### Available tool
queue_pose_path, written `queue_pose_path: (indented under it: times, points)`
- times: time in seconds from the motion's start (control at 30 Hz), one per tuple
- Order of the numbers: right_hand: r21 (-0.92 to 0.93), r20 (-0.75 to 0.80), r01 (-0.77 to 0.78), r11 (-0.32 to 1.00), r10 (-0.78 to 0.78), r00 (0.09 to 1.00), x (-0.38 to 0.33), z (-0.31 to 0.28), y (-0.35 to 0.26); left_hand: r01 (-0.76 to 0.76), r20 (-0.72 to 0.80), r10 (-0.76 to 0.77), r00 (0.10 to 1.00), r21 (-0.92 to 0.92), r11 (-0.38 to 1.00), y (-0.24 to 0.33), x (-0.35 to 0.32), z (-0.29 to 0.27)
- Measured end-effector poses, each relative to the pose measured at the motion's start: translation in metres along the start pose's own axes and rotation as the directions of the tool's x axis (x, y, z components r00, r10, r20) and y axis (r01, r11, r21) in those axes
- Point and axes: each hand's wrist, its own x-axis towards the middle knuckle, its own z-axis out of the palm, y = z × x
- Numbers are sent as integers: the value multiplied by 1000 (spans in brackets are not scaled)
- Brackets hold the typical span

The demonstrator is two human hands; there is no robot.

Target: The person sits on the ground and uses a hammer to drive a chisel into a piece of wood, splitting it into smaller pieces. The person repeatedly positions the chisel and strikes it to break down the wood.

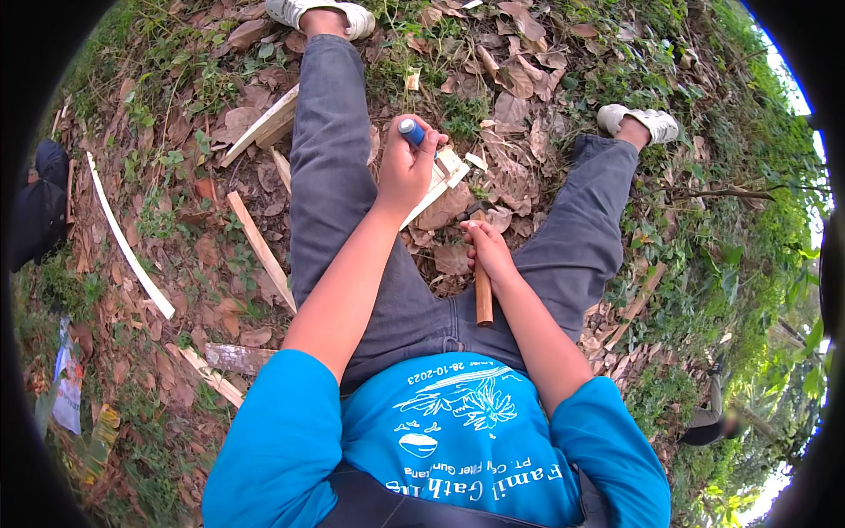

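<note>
My left hand (407,167) is wrapped round the upright blue handle of a chisel (411,132), whose pale end cap points up at me; its blade is hidden below my fist. Under and beside that hand lies a pale piece of wood (431,195) with a cut, stepped end, between my legs. My right hand (489,249) is closed on the wooden handle of a hammer (483,295). The handle's free end points back toward my lap. The hammer's head is small and dark against the leaves and hard to make out.
I sit on leaf-strewn ground, legs spread. Split wood lies by my left leg: a strip (261,251), a thicker piece (264,126) and a long curved white strip (123,233). A dark bag-like thing (42,202) sits far left, plastic litter (67,387) nearer.
</note>
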Motion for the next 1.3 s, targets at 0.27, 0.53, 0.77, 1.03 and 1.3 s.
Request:
queue_pose_path:
  times: [0.27,0.53,0.77,1.03,1.3]
  points:
    - [-207,210,34,978,10,978,-2,24,-12,55,11,-55,998,-56,997,5,4,-3]
    - [-250,364,8,968,87,927,-4,38,-7,90,68,-84,994,-90,992,-1,-3,7]
    - [-255,371,12,967,86,924,-5,35,-12,70,57,-62,996,-145,987,7,1,7]
    - [-270,386,16,963,93,918,3,35,-6,84,93,-78,993,-55,995,3,2,6]
    - [-262,392,0,965,107,914,2,38,-6,209,192,-198,961,-37,977,-13,-11,25]
